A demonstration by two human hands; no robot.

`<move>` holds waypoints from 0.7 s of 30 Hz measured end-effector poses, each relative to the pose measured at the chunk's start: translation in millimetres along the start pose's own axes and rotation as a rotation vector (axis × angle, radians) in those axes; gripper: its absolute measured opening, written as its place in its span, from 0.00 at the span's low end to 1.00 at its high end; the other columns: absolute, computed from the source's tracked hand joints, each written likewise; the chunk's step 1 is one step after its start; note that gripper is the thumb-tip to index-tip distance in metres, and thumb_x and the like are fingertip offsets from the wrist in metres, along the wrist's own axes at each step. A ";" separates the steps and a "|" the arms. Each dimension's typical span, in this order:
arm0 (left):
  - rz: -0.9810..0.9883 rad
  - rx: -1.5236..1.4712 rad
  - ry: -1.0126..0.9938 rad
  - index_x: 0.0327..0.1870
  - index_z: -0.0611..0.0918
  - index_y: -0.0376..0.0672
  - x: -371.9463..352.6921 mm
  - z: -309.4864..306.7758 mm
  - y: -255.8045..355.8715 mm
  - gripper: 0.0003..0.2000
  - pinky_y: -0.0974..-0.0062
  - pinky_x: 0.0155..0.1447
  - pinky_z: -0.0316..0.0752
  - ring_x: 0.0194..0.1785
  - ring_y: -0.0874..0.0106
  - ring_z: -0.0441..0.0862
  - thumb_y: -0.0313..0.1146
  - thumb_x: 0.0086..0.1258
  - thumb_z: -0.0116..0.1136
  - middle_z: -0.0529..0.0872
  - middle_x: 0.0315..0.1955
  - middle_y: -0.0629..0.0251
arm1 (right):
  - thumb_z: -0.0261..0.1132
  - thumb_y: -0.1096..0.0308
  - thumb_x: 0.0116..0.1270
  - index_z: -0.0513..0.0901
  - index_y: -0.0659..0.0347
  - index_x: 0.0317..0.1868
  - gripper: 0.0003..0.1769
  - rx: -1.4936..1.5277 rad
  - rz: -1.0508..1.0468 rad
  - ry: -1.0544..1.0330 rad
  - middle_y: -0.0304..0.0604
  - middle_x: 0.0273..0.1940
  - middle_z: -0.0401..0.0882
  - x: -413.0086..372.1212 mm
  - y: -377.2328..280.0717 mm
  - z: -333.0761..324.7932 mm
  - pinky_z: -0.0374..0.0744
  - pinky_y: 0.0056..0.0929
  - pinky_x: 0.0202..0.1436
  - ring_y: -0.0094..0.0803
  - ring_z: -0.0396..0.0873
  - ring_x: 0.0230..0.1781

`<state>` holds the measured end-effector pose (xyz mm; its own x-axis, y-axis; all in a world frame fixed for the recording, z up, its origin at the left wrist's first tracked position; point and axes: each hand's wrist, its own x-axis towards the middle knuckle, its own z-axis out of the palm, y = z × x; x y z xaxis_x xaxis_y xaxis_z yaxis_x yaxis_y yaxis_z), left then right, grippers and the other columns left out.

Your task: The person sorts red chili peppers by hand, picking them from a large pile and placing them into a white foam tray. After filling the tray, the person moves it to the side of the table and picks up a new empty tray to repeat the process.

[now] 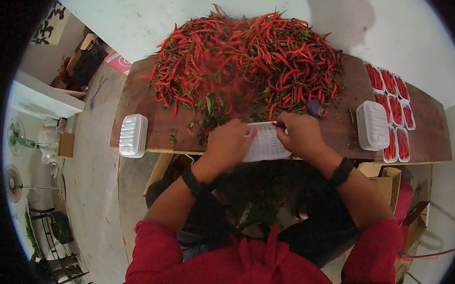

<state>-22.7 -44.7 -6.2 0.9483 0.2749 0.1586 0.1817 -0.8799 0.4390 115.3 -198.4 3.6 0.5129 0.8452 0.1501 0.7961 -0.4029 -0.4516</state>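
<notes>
A white plastic tray (269, 148) lies at the table's front edge between my hands. My left hand (228, 141) is at the tray's left side, its fingers curled around a red chili pepper (253, 133) whose end pokes out over the tray. At the tray's far right corner, my right hand (300, 133) is pinched, with a bit of red chili pepper (274, 124) showing at its fingertips. Just beyond both hands rises a large heap of red chili peppers (291, 68) mixed with green stems and leaves.
Stacked white trays stand at the left (133, 136) and right (373, 126) of the brown table (354, 79). Several trays filled with chilies (395, 110) sit farther right. A small purple item (315, 108) lies by the heap. Cardboard boxes (388, 184) are below the table.
</notes>
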 end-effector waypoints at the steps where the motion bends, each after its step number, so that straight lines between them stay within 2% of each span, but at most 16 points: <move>1: 0.000 0.000 -0.001 0.30 0.81 0.42 0.2 0.7 0.0 0.11 0.62 0.38 0.74 0.33 0.57 0.79 0.41 0.60 0.60 0.78 0.27 0.60 | 0.64 0.67 0.52 0.78 0.61 0.31 0.08 -0.050 -0.006 -0.036 0.50 0.29 0.80 0.4 1.0 1.8 0.76 0.42 0.34 0.48 0.79 0.31; 2: -0.004 0.044 -0.038 0.30 0.81 0.42 0.3 1.3 0.0 0.11 0.61 0.38 0.74 0.33 0.57 0.79 0.41 0.61 0.60 0.78 0.28 0.59 | 0.64 0.67 0.52 0.78 0.61 0.31 0.08 -0.049 -0.006 -0.037 0.50 0.29 0.80 0.8 1.4 4.6 0.76 0.42 0.34 0.48 0.79 0.31; 4: -0.009 0.087 -0.075 0.30 0.81 0.42 1.2 3.4 0.1 0.11 0.60 0.37 0.74 0.33 0.56 0.79 0.41 0.61 0.59 0.78 0.28 0.59 | 0.64 0.66 0.52 0.77 0.61 0.31 0.08 -0.187 -0.054 -0.183 0.49 0.29 0.78 2.6 1.5 12.2 0.76 0.42 0.36 0.47 0.79 0.32; 7: 0.004 0.188 -0.123 0.29 0.81 0.42 2.2 9.3 -1.2 0.12 0.60 0.37 0.74 0.33 0.56 0.79 0.42 0.62 0.56 0.78 0.28 0.57 | 0.64 0.66 0.51 0.76 0.60 0.31 0.09 -0.247 -0.068 -0.201 0.48 0.30 0.78 4.2 2.8 26.7 0.76 0.42 0.37 0.47 0.79 0.34; 10: 0.061 0.172 -0.081 0.28 0.81 0.41 4.6 15.4 -3.9 0.13 0.59 0.36 0.75 0.33 0.56 0.79 0.43 0.64 0.54 0.78 0.28 0.56 | 0.63 0.66 0.50 0.77 0.61 0.30 0.09 -0.247 -0.149 -0.135 0.47 0.30 0.78 4.8 3.9 34.3 0.76 0.42 0.37 0.45 0.79 0.34; 15: 0.041 0.184 -0.079 0.28 0.81 0.41 8.2 18.6 -0.4 0.12 0.58 0.35 0.75 0.31 0.55 0.79 0.40 0.65 0.53 0.78 0.25 0.55 | 0.62 0.67 0.50 0.77 0.62 0.28 0.08 -0.251 -0.098 -0.112 0.46 0.31 0.78 7.4 2.6 40.6 0.77 0.40 0.38 0.44 0.79 0.34; 21: 0.037 0.160 -0.089 0.29 0.81 0.42 8.6 14.4 5.3 0.12 0.58 0.35 0.75 0.31 0.55 0.80 0.41 0.64 0.54 0.78 0.27 0.56 | 0.61 0.67 0.51 0.78 0.63 0.29 0.08 -0.241 -0.071 -0.086 0.47 0.32 0.78 7.8 0.8 41.0 0.78 0.40 0.37 0.44 0.79 0.34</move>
<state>-9.9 -52.6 -15.2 0.9732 0.2116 0.0902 0.1781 -0.9412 0.2872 106.7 -177.7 -31.6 0.4323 0.8968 0.0938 0.8878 -0.4051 -0.2184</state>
